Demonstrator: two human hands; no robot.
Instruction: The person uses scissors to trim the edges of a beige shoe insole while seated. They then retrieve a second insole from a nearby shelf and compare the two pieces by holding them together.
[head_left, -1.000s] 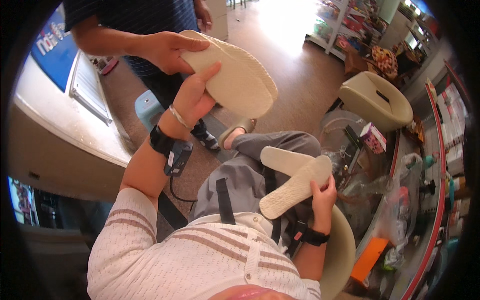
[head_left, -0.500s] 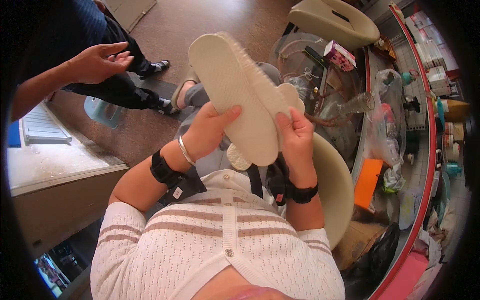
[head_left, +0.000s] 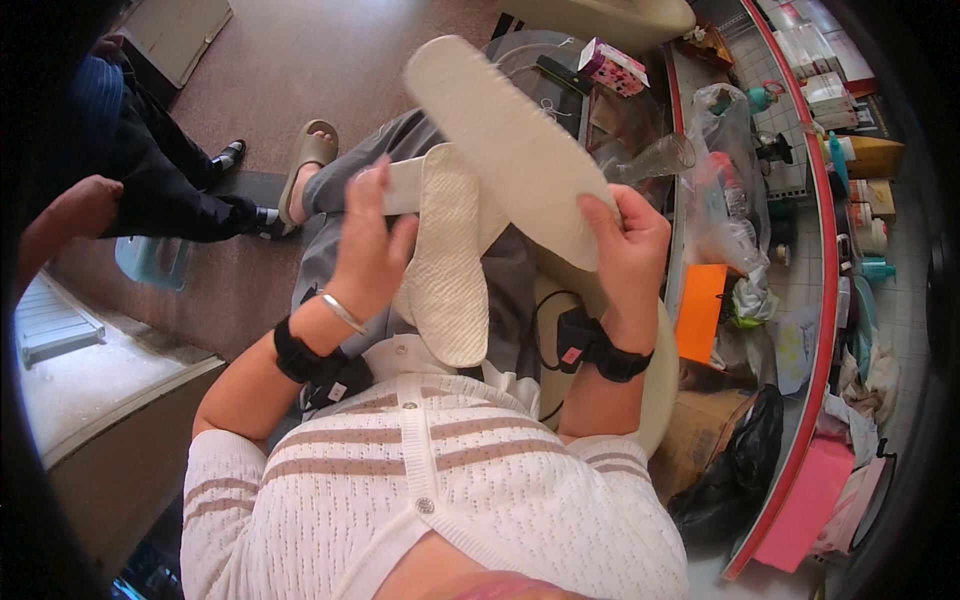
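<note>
A cream shoe insole (head_left: pixel 515 145) is raised above my lap, slanting up to the left. My right hand (head_left: pixel 632 245) pinches its lower right edge between thumb and fingers. To the left, my left hand (head_left: pixel 362 255) is empty, its thumb apart from the slightly blurred fingers. Beside it a second insole (head_left: pixel 452 285) with a ribbed texture rests on my lap. More cream pieces lie partly hidden underneath, and I cannot make out their full shape.
Another person's hand (head_left: pixel 85 207) shows at the left, above a light blue stool (head_left: pixel 150 262). On the right stand a glass table with a pink tissue box (head_left: pixel 613 67), an orange box (head_left: pixel 702 312) and a red-edged shelf (head_left: pixel 828 300) of goods. A white counter (head_left: pixel 90 370) is at lower left.
My left hand has let go of the raised insole and moved left. The right hand has shifted right with the insole, uncovering the ribbed one. The other person's hand has drawn back left.
</note>
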